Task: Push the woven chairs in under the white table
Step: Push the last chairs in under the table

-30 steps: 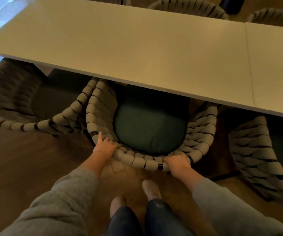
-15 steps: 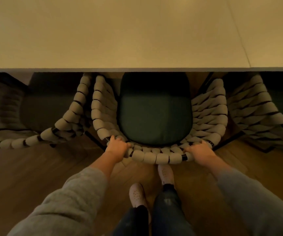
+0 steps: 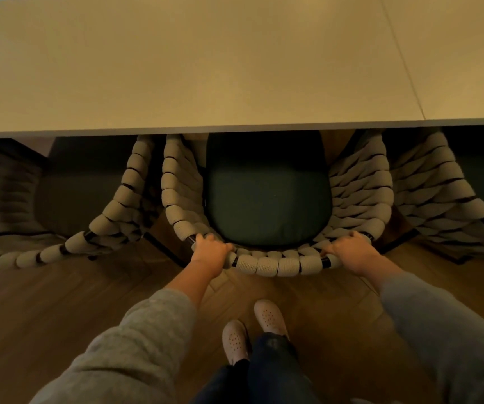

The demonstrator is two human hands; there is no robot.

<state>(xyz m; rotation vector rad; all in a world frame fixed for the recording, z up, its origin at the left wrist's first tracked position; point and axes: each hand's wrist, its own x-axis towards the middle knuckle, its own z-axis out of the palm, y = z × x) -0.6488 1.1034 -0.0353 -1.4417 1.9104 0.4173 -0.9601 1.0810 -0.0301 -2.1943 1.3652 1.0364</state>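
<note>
A woven chair [image 3: 275, 265] with a dark green cushion [image 3: 267, 199] stands in front of me, its front part hidden under the white table [image 3: 205, 68]. My left hand [image 3: 210, 249] grips the left of the chair's rope-wrapped back rail. My right hand [image 3: 348, 250] grips the right of the same rail. Both sets of fingers curl over the rail's top.
A second woven chair [image 3: 109, 223] stands to the left, partly under the table. A third woven chair [image 3: 439, 196] stands to the right. My two feet in pale shoes [image 3: 252, 330] are on the wooden floor [image 3: 60, 301] just behind the middle chair.
The middle chair has slid further under the table, and I have stepped closer. My left hand went from resting flat on the rail to gripping it.
</note>
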